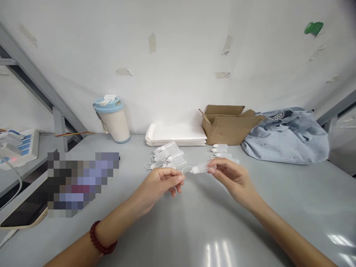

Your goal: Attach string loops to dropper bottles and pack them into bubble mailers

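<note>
So the right hand (230, 178) is pinching a small translucent plastic dropper bottle (200, 168) between its thumb and fingertips, and the bottle is lying almost level in the air, with its thin nozzle pointing across toward the left hand (158, 185). The left fingers (178, 178) are curling inward just beside that nozzle, right by a thin clear loop (183, 170), but honestly I can't tell whether they're gripping the loop or just sitting next to it. A red bead bracelet (101, 237) is circling the left wrist. Past the hands, a loose heap of similar bottles (167, 155) is lying on the grey table (278, 211), and a short row of them (221, 151) is lying just in front of an open cardboard box (229, 124). A stack of white sheets (175, 135) is sitting between the heap and the wall, a pale blue cloth bundle (286, 135) is slumping beside the box, and a lidded tumbler (112, 120) is standing further left.
</note>
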`<state>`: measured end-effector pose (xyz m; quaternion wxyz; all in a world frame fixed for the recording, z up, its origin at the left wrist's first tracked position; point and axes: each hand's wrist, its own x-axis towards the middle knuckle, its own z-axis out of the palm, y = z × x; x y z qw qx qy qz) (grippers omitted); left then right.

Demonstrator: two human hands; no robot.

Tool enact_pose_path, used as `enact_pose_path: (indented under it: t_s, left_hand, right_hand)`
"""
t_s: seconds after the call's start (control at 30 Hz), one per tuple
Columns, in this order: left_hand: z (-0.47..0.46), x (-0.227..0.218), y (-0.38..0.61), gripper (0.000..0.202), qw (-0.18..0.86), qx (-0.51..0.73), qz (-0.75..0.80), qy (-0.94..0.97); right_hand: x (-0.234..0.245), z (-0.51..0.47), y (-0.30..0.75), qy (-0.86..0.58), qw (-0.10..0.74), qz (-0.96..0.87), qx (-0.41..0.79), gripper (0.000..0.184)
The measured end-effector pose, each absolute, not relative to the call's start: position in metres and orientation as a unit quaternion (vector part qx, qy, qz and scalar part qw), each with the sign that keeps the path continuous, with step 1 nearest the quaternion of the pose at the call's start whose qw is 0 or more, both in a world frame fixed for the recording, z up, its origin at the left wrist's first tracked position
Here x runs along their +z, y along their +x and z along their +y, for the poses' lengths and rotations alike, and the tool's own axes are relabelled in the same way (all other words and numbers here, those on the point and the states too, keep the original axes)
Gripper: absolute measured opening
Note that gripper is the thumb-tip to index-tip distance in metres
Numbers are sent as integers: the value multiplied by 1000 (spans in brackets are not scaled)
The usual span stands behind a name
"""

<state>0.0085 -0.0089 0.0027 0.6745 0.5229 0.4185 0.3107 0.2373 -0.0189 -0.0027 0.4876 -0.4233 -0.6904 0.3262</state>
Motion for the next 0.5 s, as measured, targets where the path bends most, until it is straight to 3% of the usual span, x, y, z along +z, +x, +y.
enact_pose_path:
  t_s: [0.5]
  left_hand:
    - [-10,4,9,12,676,303,414,529]
  right_hand:
    - [0,-27,239,-414,480,-725,269,12]
